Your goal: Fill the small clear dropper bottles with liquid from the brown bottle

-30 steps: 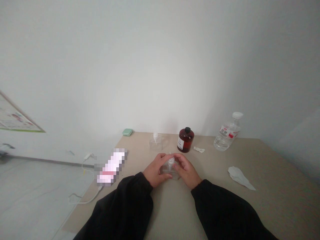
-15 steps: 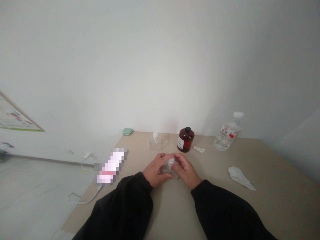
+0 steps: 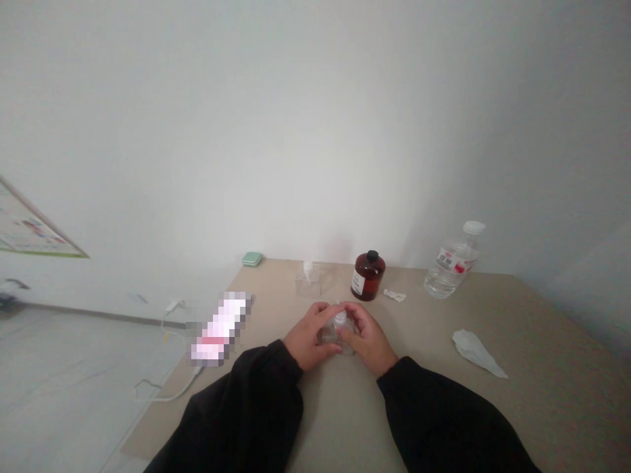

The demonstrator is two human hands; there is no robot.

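Observation:
Between my two hands is a small clear bottle (image 3: 346, 345) with a white top, standing on the table. My left hand (image 3: 311, 336) curves around its left side, thumb along the front. From the right, my right hand (image 3: 369, 336) closes on the same bottle, its thumb near the white neck. The fingers hide much of the bottle's sides and back. Behind them stands a second clear square bottle (image 3: 308, 282) with a white pump top. Right of that is a dark brown-red bottle (image 3: 368, 276) with a black cap and a white label.
A large water bottle (image 3: 451, 266) stands at the back right. White crumpled tissues (image 3: 477, 355) and a small white scrap (image 3: 395, 295) lie on the table (image 3: 419, 341). At the left are a blurred-out phone (image 3: 220, 328), its white cable (image 3: 170, 398) and a green case (image 3: 252, 259).
Almost nothing differs. Everything sits very slightly further right in the picture, and both hands keep the same hold on the small bottle.

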